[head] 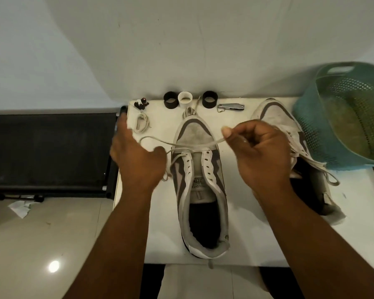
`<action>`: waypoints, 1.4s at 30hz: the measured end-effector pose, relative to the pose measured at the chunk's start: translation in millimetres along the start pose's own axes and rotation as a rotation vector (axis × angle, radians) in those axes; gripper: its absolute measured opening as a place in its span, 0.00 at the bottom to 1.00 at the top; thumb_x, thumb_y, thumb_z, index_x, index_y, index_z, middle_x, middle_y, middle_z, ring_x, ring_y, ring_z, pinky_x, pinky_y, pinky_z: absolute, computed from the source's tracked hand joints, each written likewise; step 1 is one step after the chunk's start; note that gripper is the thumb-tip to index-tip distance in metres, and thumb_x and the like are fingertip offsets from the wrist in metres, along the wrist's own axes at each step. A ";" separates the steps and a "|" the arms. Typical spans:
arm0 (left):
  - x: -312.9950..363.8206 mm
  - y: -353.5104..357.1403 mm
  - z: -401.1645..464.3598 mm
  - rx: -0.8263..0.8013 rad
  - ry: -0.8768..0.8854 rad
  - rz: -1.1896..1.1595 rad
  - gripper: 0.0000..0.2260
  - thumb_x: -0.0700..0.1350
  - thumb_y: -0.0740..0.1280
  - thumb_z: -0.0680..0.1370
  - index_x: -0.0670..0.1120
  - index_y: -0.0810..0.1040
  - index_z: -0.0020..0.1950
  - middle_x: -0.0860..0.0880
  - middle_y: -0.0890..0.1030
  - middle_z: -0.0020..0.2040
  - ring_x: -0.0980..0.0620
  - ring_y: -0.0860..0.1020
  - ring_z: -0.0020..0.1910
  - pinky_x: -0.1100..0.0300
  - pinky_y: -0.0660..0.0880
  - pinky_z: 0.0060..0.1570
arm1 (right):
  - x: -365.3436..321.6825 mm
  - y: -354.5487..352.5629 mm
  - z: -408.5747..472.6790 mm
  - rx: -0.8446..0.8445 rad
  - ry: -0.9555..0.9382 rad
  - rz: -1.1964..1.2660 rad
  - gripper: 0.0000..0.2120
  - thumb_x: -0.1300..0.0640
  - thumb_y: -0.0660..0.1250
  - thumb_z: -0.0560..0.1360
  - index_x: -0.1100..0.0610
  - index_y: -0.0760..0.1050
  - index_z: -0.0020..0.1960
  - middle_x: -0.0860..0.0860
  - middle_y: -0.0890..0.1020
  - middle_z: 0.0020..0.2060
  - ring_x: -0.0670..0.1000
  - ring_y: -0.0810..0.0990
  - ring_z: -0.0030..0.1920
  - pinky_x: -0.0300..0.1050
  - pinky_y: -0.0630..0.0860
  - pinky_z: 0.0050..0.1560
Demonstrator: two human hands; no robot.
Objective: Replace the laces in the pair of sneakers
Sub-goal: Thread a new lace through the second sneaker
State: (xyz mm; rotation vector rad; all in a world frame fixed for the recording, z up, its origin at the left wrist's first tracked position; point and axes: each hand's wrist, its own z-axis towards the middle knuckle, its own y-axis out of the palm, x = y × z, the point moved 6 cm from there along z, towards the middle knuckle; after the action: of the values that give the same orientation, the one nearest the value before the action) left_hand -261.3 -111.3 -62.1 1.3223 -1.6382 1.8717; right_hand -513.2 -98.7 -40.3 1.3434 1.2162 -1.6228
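Hands (261, 152) pinching lace (194, 144), sneaker (201, 184) mid-table (257, 244)

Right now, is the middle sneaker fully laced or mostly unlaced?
Mostly unlaced. On the middle sneaker the lace passes only through the eyelets nearest the toe; the other eyelets are empty.

No legible text; tongue label (198, 184) blurred.

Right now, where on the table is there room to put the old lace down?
Bare tabletop shows between the middle sneaker and the right sneaker, toward the near edge, and near the front right corner. The back edge is crowded with black rings, a white cup, a nail clipper and a coiled lace.
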 end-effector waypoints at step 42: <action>18.0 27.4 -15.6 -0.217 0.388 -0.166 0.07 0.51 0.71 0.80 0.51 0.87 0.54 0.57 0.86 0.45 0.54 0.84 0.44 0.50 0.83 0.48 | 4.0 36.0 -26.0 -0.357 -0.021 -0.701 0.21 0.40 0.74 0.69 0.45 0.74 0.58 0.42 0.78 0.47 0.43 0.76 0.45 0.38 0.72 0.45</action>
State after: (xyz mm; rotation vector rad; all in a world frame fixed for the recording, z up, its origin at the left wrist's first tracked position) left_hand -297.6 -110.9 -62.9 0.9082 -1.4337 1.6700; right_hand -472.6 -85.3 -52.9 0.7016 1.9972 -1.7325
